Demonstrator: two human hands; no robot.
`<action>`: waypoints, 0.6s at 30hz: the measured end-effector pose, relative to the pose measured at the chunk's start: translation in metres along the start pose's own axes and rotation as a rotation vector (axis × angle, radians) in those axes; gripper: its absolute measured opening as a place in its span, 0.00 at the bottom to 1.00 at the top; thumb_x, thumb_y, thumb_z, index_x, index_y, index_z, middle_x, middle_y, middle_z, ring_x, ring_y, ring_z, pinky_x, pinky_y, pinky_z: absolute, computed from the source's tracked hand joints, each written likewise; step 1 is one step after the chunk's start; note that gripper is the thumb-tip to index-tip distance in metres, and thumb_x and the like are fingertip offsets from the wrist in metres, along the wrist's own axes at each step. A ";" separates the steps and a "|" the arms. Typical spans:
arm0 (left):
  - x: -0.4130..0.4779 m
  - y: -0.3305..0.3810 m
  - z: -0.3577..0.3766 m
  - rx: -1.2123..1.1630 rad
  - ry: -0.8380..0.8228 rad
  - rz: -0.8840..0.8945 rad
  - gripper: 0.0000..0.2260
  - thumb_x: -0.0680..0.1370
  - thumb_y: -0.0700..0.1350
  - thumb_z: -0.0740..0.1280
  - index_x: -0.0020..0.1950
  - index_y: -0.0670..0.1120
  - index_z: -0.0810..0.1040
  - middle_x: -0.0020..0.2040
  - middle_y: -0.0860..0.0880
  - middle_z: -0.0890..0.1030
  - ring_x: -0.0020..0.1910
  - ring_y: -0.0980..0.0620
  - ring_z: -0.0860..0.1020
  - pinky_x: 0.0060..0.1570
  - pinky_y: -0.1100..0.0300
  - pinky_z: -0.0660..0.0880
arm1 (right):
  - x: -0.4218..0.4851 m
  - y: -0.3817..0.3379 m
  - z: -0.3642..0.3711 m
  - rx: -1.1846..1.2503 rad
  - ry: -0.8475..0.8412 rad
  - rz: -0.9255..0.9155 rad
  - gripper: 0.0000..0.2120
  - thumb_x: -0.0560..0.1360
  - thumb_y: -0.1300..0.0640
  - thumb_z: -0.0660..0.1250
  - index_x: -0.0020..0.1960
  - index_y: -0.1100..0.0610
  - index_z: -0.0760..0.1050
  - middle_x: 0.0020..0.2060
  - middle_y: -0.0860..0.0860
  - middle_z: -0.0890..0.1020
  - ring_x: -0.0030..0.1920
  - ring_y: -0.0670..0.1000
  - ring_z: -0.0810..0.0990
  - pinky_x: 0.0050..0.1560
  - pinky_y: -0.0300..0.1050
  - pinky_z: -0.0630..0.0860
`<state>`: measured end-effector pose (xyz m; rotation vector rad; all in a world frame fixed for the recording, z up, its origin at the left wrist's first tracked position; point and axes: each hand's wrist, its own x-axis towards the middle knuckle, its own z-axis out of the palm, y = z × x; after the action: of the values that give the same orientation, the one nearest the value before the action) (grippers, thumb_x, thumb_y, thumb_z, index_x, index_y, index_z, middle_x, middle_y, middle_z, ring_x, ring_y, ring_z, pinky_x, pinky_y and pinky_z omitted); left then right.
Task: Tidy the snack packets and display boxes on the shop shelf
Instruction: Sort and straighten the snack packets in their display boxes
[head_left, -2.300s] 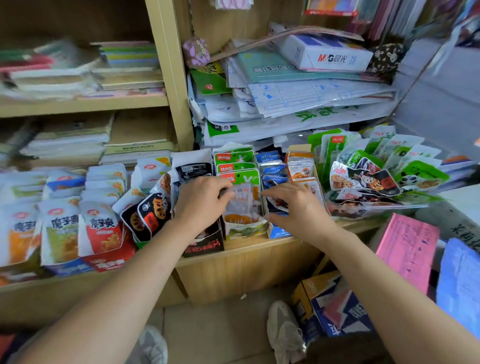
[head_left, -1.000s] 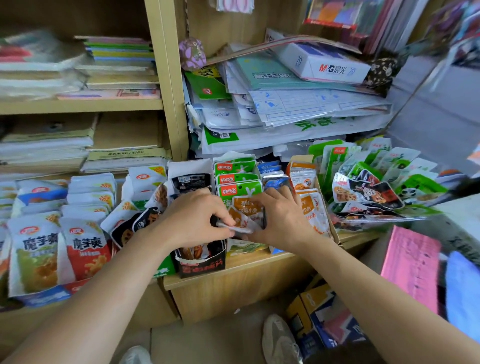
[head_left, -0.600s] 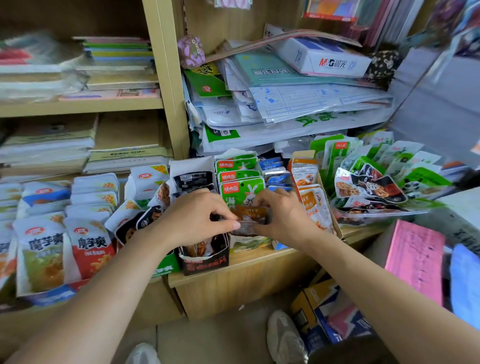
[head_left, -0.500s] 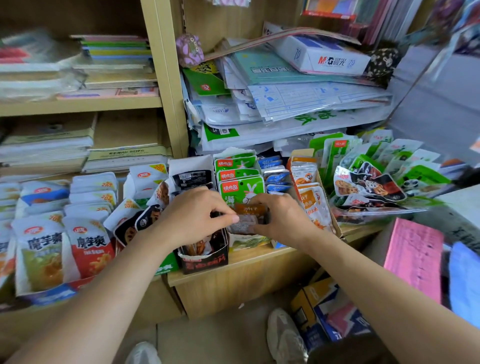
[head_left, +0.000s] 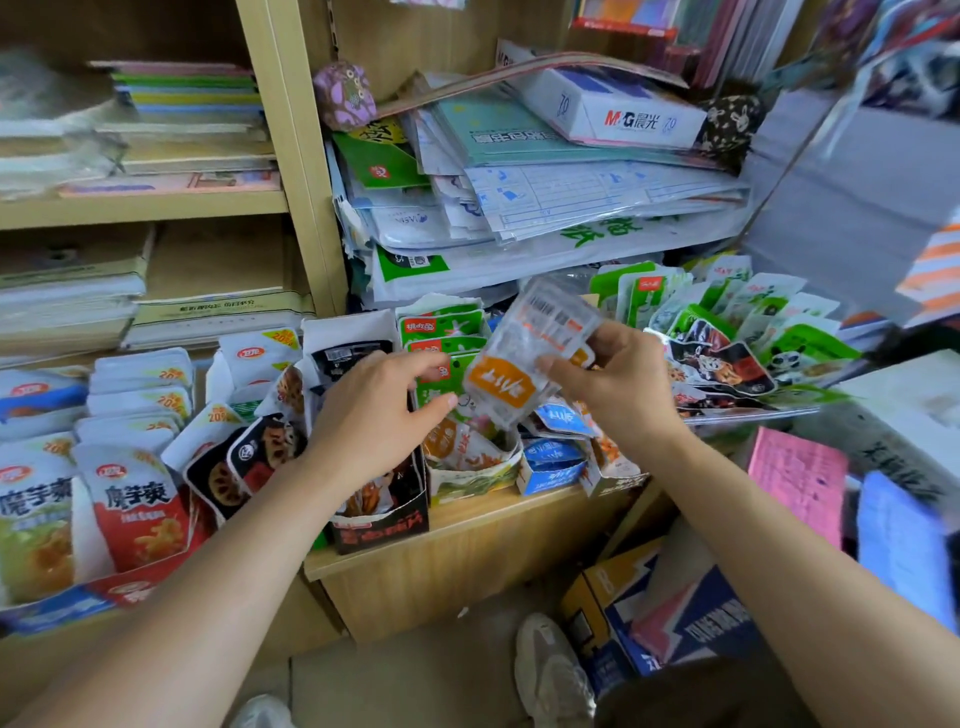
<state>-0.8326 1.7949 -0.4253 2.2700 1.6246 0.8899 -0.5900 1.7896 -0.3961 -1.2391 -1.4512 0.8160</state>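
Observation:
My right hand (head_left: 610, 387) grips a small stack of clear packets with orange labels (head_left: 524, 358), lifted above the shelf's display boxes. My left hand (head_left: 374, 415) hovers with loosely curved fingers over the black display box (head_left: 384, 519) and beside the green-packet box (head_left: 467, 478); its fingertips reach toward the lifted packets and it holds nothing. A small blue box (head_left: 550, 467) with blue packets stands right of the green one. Red and green pouches (head_left: 130, 509) fill a box at the left.
Green and black snack packets (head_left: 727, 343) lie heaped at the right of the shelf. Stacked papers and an M&G paper ream (head_left: 618, 117) crowd the shelf above. Cardboard boxes (head_left: 660, 618) and my shoes stand on the floor below. A pink sheet (head_left: 800, 478) lies at right.
My right hand has lifted the orange-label packets up out of the box, where both hands had been pressed together low. My left hand has let go and spread open.

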 end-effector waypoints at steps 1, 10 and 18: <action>-0.001 0.002 0.002 0.055 -0.008 0.029 0.21 0.78 0.55 0.71 0.70 0.56 0.77 0.61 0.58 0.82 0.57 0.55 0.75 0.52 0.55 0.73 | 0.000 -0.003 -0.009 0.030 0.040 0.002 0.08 0.72 0.67 0.74 0.50 0.58 0.82 0.43 0.47 0.87 0.43 0.46 0.87 0.42 0.40 0.82; -0.006 0.020 0.027 0.312 -0.149 0.150 0.13 0.75 0.63 0.69 0.57 0.61 0.83 0.51 0.62 0.81 0.50 0.55 0.67 0.53 0.54 0.55 | 0.010 0.019 -0.088 -0.354 0.345 -0.047 0.04 0.72 0.60 0.75 0.45 0.52 0.83 0.36 0.44 0.85 0.30 0.42 0.82 0.32 0.44 0.81; -0.001 0.023 0.026 0.232 -0.022 0.131 0.06 0.75 0.58 0.72 0.47 0.58 0.85 0.42 0.61 0.81 0.43 0.57 0.75 0.52 0.53 0.67 | 0.010 0.027 -0.096 -0.781 0.106 -0.039 0.07 0.68 0.65 0.73 0.44 0.57 0.84 0.27 0.47 0.77 0.30 0.53 0.75 0.29 0.37 0.69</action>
<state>-0.7998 1.7902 -0.4349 2.5579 1.6626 0.7348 -0.4897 1.7945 -0.3941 -1.7796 -1.7646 0.1250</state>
